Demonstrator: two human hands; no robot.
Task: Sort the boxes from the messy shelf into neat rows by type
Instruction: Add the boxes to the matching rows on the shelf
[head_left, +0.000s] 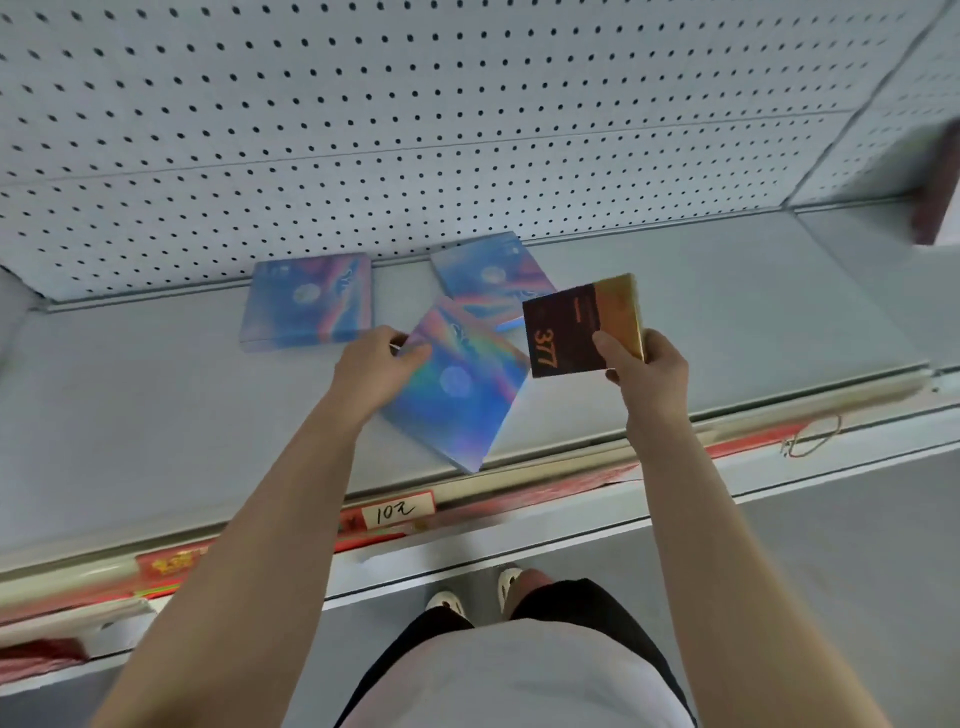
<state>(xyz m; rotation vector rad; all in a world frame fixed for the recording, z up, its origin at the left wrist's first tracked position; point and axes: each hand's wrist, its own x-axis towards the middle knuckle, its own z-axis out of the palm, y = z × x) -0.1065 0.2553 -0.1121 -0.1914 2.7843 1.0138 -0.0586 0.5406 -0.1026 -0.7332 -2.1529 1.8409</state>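
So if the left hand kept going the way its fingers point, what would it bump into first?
The left hand already grips the front holographic box; going on, it would likely meet the dark box in the right hand, though depth is unclear.

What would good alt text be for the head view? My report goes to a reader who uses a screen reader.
A person's right hand holds up a dark maroon and gold box while the left hand grips the nearest of three iridescent blue boxes lying on a white shelf. The other two lie flat near the pegboard back.
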